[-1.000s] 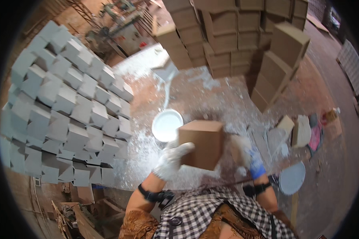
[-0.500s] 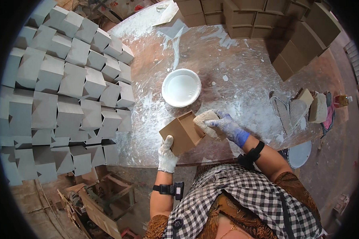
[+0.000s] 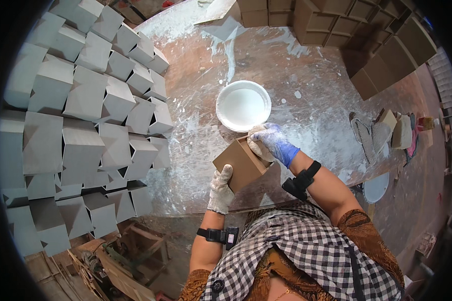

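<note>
My left hand (image 3: 220,189), in a white knit glove, grips the near left corner of a brown box (image 3: 238,166), its thumb lying on the broad face. The box is tilted over the near part of the table, its open side turned to the right. My right hand (image 3: 274,142), in a blue-stained glove, is closed on a pale sponge (image 3: 258,145) pressed against the box's open edge. The sponge hides part of the box's inside. Just beyond the box stands a round white basin (image 3: 243,106) with white liquid in it.
Whitish-grey boxes (image 3: 87,93) are stacked high along the left. Bare brown boxes (image 3: 331,25) stand at the back right. A grey glove (image 3: 370,133) and another sponge (image 3: 402,132) lie at the right edge of the paint-streaked table (image 3: 306,90). A pale bucket (image 3: 376,187) is below.
My right hand has brought the sponge up and left, onto the box's open edge. The box in my left hand has shifted slightly right in the picture, as the whole view moved a little.
</note>
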The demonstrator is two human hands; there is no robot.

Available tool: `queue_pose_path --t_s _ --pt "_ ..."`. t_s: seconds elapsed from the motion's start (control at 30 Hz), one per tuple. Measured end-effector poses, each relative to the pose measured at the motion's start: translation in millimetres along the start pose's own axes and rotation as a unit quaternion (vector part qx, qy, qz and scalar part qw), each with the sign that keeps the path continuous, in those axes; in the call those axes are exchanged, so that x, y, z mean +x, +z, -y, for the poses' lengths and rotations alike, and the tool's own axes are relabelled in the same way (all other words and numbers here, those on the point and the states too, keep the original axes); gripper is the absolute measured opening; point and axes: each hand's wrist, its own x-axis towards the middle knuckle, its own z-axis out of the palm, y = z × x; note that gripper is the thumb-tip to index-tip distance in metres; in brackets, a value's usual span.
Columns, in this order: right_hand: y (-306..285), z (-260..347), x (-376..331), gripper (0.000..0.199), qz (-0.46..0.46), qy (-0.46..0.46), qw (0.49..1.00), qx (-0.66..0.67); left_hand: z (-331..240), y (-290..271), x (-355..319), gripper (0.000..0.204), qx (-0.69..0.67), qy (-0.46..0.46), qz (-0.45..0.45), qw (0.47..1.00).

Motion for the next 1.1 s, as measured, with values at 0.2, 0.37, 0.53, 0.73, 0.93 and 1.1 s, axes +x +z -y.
queue_pose_path --t_s 0.2,0.37,0.53,0.73,0.93,1.1 --pt "9.2 23.8 -37.1 0.029 0.113 0.012 0.989 0.09 -7.0 -5.8 -11.8 0.057 -0.059 0.0 0.009 0.998" --pt "1.2 -21.2 -36.9 0.031 0.018 -0.027 0.98 0.198 -3.0 -9.8 -7.9 0.059 -0.048 -0.01 -0.022 0.999" --pt "21.9 14.3 -57.3 0.029 -0.099 -0.074 0.992 0.029 -7.3 -9.9 -7.7 0.053 -0.035 -0.026 -0.009 0.999" --pt "19.0 17.7 -37.1 0.034 0.021 0.022 0.989 0.143 -0.8 -12.4 -7.8 0.051 -0.032 0.004 -0.036 0.999" --pt "14.5 39.0 -50.1 0.042 0.171 -0.156 0.972 -0.025 -5.5 -3.8 -10.6 0.054 -0.084 0.006 -0.005 0.996" --pt "3.0 31.4 -44.6 0.046 0.344 -0.216 0.906 -0.12 2.1 -11.3 -11.1 0.053 -0.128 0.012 -0.02 0.991"
